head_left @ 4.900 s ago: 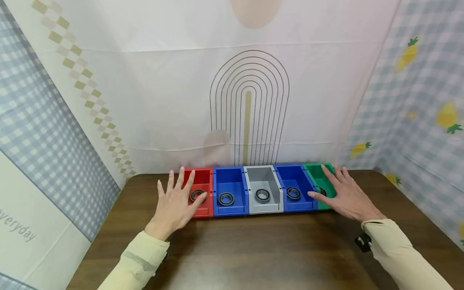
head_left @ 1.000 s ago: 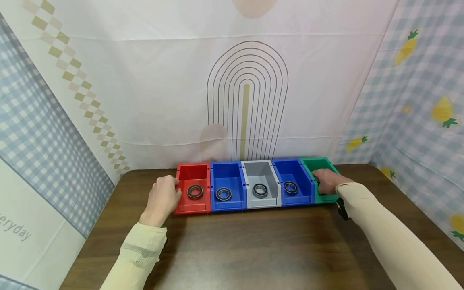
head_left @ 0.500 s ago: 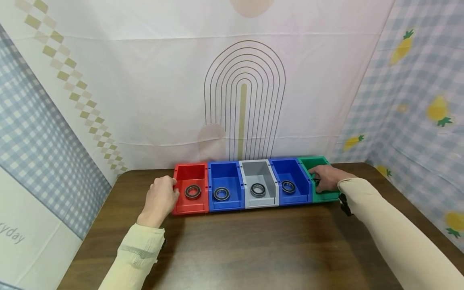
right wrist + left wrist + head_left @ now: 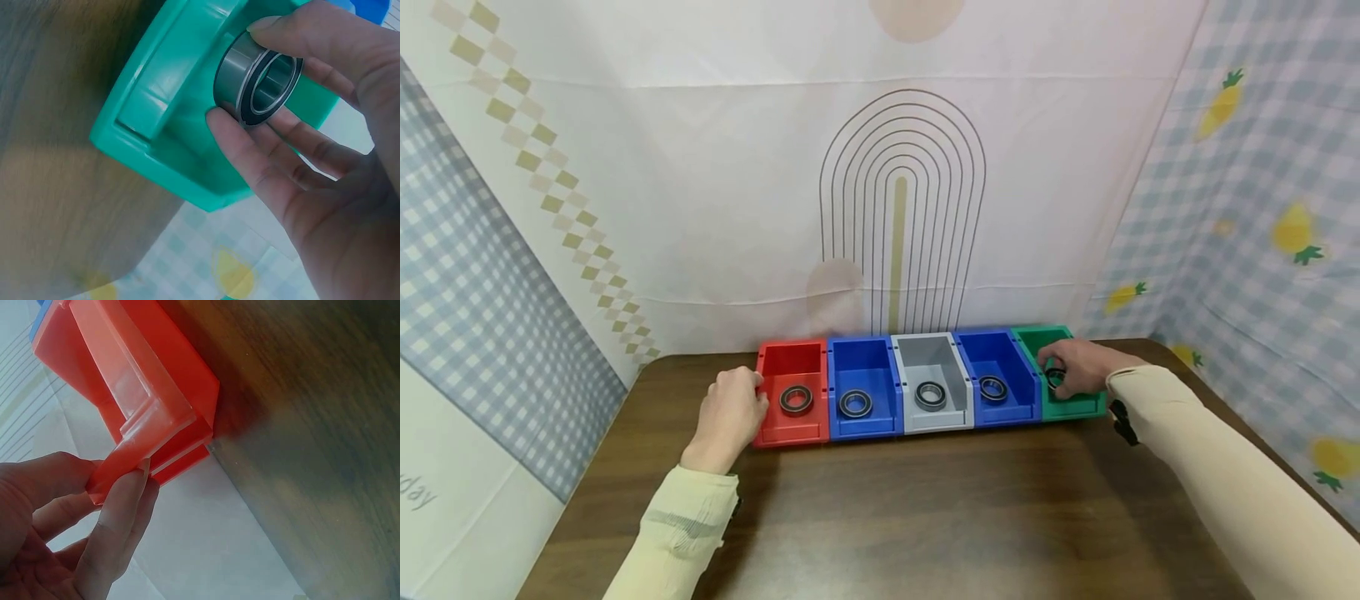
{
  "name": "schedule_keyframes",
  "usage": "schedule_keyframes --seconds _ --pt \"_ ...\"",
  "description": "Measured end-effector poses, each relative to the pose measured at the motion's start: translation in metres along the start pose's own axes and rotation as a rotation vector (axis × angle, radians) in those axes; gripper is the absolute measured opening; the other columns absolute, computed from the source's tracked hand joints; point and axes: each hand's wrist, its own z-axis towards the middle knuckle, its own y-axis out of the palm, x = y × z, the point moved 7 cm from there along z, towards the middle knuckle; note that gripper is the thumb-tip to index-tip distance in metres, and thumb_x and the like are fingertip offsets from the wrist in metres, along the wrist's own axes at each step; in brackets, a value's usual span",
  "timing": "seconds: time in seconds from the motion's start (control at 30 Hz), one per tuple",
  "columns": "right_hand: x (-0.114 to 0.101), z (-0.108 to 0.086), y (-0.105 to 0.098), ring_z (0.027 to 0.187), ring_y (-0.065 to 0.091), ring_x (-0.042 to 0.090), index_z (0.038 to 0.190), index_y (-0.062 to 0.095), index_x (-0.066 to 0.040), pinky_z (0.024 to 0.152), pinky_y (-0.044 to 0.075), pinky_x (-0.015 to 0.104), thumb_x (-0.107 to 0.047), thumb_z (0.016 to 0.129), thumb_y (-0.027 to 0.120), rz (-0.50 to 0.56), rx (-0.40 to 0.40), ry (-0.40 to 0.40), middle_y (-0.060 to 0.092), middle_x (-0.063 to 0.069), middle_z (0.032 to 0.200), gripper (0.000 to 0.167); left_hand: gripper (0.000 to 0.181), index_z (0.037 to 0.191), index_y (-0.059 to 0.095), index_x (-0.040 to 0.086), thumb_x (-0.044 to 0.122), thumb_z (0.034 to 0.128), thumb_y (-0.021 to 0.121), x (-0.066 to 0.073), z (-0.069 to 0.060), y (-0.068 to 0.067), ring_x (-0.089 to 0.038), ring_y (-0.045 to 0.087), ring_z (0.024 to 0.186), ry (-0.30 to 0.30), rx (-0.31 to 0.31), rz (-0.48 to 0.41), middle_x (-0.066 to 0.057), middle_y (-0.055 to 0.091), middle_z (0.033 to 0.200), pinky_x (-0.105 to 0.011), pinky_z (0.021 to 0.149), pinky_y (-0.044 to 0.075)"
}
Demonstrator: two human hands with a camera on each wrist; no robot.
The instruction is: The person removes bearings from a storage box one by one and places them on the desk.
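Note:
My left hand (image 4: 727, 417) pinches the left wall of the red bin (image 4: 790, 358); in the left wrist view thumb and fingers press on either side of its red rim (image 4: 119, 465). A bearing (image 4: 796, 412) lies flat in that bin. Inside the green bin (image 4: 1073, 408) at the right end, my right hand (image 4: 1078, 364) grips another bearing (image 4: 234, 72) by its outer edge, thumb on one side and fingers on the other. This bearing is tilted, its dark seal and open bore showing in the right wrist view. Whether it touches the bin floor I cannot tell.
Between the end bins stand a blue bin (image 4: 859, 358), a grey bin (image 4: 922, 352) and a second blue bin (image 4: 988, 348), each holding one bearing. The bins form a row along the back of the brown wooden table (image 4: 910, 517), against a patterned cloth (image 4: 737, 208).
Both hands were spread over the end bins; the left now pinches the red wall and the right has reached into the green bin and tilted its bearing up. The head view has shifted slightly.

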Motion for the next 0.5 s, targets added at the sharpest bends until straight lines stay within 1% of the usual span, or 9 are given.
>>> schedule_keyframes --seconds 0.1,0.27,0.4,0.5 --pt "-0.003 -0.005 -0.003 0.08 0.049 0.02 0.115 0.065 -0.009 0.069 0.046 0.034 -0.013 0.082 0.08 -0.018 0.013 -0.021 0.059 0.009 0.095 0.036 0.017 0.1 0.076 -0.003 0.001 0.0898 0.062 -0.001 0.0 0.0 -0.024 0.055 0.063 -0.001 -0.001 -0.001 -0.018 0.069 0.086 -0.033 0.055 0.045" --pt "-0.005 -0.013 -0.005 0.082 0.052 0.019 0.114 0.067 -0.01 0.071 0.049 0.036 -0.012 0.082 0.08 -0.035 0.042 -0.058 0.063 0.008 0.099 0.035 0.015 0.095 0.075 -0.002 0.0 0.0893 0.062 -0.001 -0.001 -0.001 -0.025 0.054 0.063 0.006 0.006 0.0 -0.016 0.068 0.084 -0.034 0.055 0.044" --pt "-0.008 -0.023 -0.008 0.087 0.057 0.018 0.113 0.068 -0.01 0.073 0.052 0.037 -0.013 0.082 0.08 -0.049 0.076 -0.117 0.065 0.007 0.102 0.033 0.012 0.088 0.074 0.0 0.0 0.0887 0.062 0.0 0.0 -0.001 -0.025 0.053 0.063 0.014 0.017 0.002 -0.015 0.066 0.079 -0.034 0.055 0.044" --pt "-0.008 -0.031 -0.009 0.084 0.059 0.016 0.111 0.069 -0.01 0.071 0.052 0.035 -0.013 0.083 0.079 -0.064 0.105 -0.161 0.067 0.005 0.1 0.03 0.012 0.083 0.073 0.001 0.0 0.0885 0.062 0.001 0.0 -0.001 -0.025 0.053 0.062 0.019 0.025 0.003 -0.014 0.066 0.077 -0.035 0.055 0.044"
